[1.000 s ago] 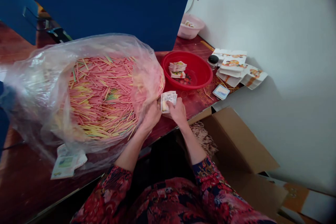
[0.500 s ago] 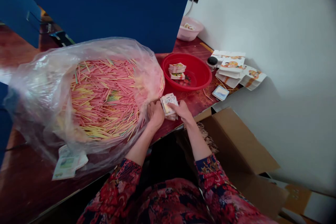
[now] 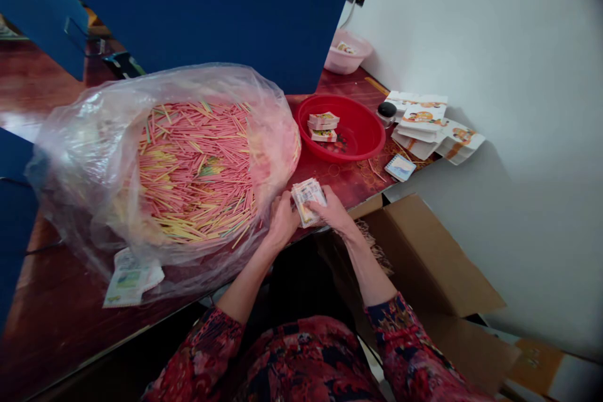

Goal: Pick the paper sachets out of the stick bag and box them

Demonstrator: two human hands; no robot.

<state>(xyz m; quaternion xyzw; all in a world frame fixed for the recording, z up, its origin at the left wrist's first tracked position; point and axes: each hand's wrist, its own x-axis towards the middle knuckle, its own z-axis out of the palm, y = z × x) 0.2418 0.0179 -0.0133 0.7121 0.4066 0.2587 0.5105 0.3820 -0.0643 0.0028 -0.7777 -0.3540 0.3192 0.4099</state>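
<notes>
A small stack of printed paper packets (image 3: 307, 195) is held at the table's front edge, between my two hands. My right hand (image 3: 336, 210) grips its right side, the thumb lying across the top packet. At the left edge of the stack, my left hand (image 3: 283, 220) is closed with its fingers curled against it; its fingertips are partly hidden. Just left of that hand bulges a large clear plastic bag (image 3: 277, 138), open at the top and full of thin pink, yellow and green sticks (image 3: 202, 163).
Behind the hands, a red basin (image 3: 362, 138) holds small bundled packets (image 3: 323, 127). Printed paper stacks (image 3: 424, 119), a black-lidded jar (image 3: 386, 112) and a small notepad (image 3: 400, 167) lie to the right. An open cardboard box (image 3: 424, 251) stands below. More packets (image 3: 132, 279) lie front left.
The packet stack has come slightly toward me and its top turned more upright to view. My left hand has moved in closer against its edge. The whole view has shifted a little.
</notes>
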